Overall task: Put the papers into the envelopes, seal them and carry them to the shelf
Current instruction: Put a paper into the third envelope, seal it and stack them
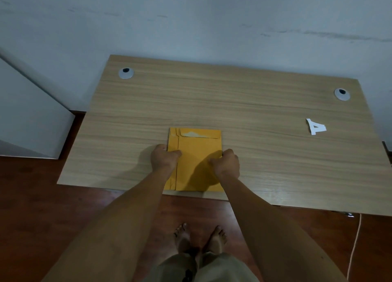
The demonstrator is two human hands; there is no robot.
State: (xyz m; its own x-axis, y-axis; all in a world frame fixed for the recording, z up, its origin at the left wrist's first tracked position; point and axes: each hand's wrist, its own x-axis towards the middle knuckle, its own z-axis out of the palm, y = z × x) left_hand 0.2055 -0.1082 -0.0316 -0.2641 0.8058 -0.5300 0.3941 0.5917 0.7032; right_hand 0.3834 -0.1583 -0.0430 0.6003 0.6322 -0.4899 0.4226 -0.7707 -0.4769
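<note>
Envelopes (pixel 197 154) stacked on table (pixel 254 103), hands gripping both side edges

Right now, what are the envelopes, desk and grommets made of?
Envelopes: matte yellow-brown kraft paper, judging by thin flat edges and folded flap. Desk: probably wood-look laminate, given its uniform printed grain and low sheen. Grommets: silvery, metal or plastic; can't tell.

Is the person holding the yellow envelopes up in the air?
No, the yellow envelopes lie flat on the table, with the left hand and right hand gripping their side edges.
</note>
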